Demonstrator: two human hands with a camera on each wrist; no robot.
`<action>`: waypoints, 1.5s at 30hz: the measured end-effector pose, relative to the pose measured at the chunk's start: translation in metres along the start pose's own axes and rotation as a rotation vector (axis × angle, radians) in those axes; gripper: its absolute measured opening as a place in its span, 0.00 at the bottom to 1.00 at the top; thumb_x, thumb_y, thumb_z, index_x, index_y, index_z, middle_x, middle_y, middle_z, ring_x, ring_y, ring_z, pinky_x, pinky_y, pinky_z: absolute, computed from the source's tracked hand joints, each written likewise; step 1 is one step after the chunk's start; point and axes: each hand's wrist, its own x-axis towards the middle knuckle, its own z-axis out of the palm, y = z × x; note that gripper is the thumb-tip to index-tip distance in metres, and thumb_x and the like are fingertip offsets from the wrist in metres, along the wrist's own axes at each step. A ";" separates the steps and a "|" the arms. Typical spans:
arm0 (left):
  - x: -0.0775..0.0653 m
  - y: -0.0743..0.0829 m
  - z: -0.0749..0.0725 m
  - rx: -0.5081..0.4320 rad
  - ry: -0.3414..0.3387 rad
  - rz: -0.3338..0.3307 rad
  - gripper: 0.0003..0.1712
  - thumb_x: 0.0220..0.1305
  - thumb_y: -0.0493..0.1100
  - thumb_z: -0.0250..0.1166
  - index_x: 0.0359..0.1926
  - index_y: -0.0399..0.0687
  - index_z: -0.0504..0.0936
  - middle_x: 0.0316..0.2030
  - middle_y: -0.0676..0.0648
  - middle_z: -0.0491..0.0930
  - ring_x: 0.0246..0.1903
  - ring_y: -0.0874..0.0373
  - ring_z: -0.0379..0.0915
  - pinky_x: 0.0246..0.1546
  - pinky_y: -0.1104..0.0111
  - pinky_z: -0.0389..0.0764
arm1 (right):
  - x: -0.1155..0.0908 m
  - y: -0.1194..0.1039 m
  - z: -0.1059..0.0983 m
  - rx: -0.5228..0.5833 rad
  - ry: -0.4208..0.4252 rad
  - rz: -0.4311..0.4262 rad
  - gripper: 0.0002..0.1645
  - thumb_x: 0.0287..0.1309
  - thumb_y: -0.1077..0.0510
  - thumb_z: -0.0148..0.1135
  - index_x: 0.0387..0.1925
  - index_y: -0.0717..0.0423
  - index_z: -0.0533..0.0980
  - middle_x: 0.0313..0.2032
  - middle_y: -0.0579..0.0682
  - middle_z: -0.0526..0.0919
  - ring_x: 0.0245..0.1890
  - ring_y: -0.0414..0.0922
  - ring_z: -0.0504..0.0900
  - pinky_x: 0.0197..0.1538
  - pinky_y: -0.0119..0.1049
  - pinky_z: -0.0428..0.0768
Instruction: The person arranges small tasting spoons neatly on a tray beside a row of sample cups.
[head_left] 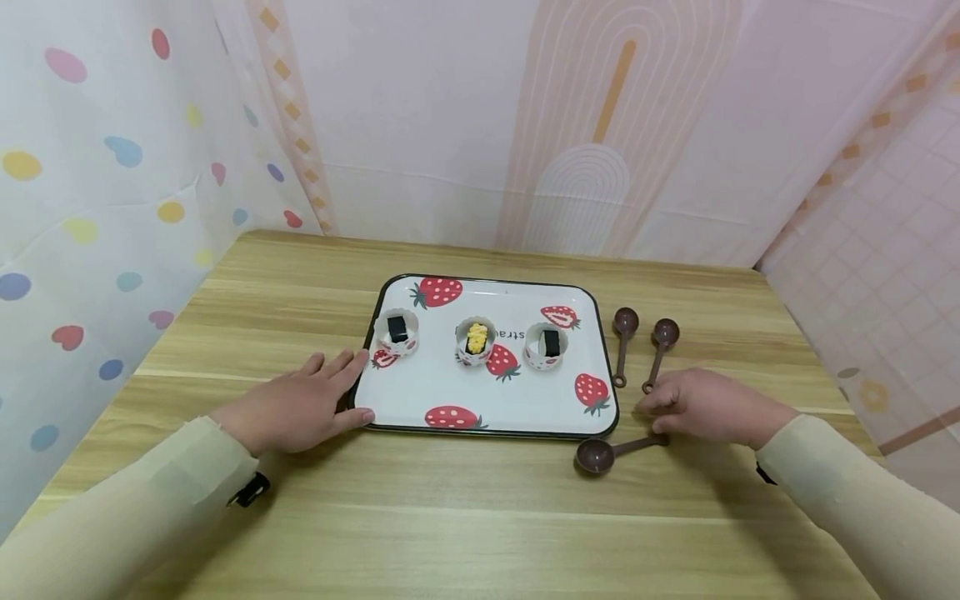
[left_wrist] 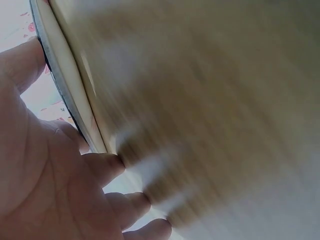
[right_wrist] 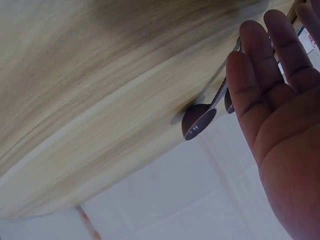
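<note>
My left hand (head_left: 300, 404) rests at the left edge of a white strawberry-print tray (head_left: 420, 400), its fingers extended and its thumb over the dark rim. In the left wrist view, the fingertips (left_wrist: 107, 167) lie along the tray's outer side. On the tray stand three paper cups, each with a small sushi-like piece: black and white in the left cup (head_left: 400, 346) and right cup (head_left: 542, 360), yellow and black in the middle cup (head_left: 472, 358). My right hand (head_left: 701, 406) is beside the handle end of a brown measuring spoon (head_left: 595, 457); whether it touches is unclear. Its visible fingers look nearly straight.
Two more brown measuring spoons, a left one (head_left: 626, 321) and a right one (head_left: 665, 332), lie to the right of the tray, bowls away from me. Everything is on a wooden table (head_left: 465, 525). Patterned curtains (head_left: 420, 108) enclose its back and sides.
</note>
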 end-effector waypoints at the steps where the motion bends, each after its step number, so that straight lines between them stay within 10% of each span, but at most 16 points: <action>1: 0.000 0.001 0.000 -0.001 0.000 0.001 0.58 0.73 0.78 0.50 0.84 0.42 0.50 0.81 0.30 0.55 0.75 0.17 0.50 0.67 0.30 0.69 | 0.000 0.000 0.000 0.001 -0.004 -0.004 0.12 0.60 0.58 0.75 0.46 0.44 0.91 0.41 0.37 0.88 0.40 0.31 0.81 0.46 0.34 0.84; 12: -0.002 0.003 -0.002 0.004 0.002 0.004 0.57 0.73 0.76 0.51 0.84 0.40 0.51 0.80 0.29 0.56 0.74 0.16 0.51 0.67 0.31 0.70 | -0.002 -0.001 0.003 -0.036 -0.037 -0.015 0.13 0.56 0.59 0.77 0.43 0.42 0.91 0.42 0.36 0.88 0.48 0.42 0.87 0.55 0.44 0.86; 45: 0.000 0.003 -0.001 -0.002 -0.001 -0.006 0.55 0.75 0.74 0.51 0.84 0.40 0.50 0.81 0.30 0.54 0.76 0.18 0.50 0.67 0.32 0.70 | -0.003 0.001 0.009 0.037 -0.028 -0.042 0.12 0.56 0.63 0.76 0.34 0.38 0.91 0.36 0.33 0.86 0.36 0.26 0.76 0.42 0.30 0.80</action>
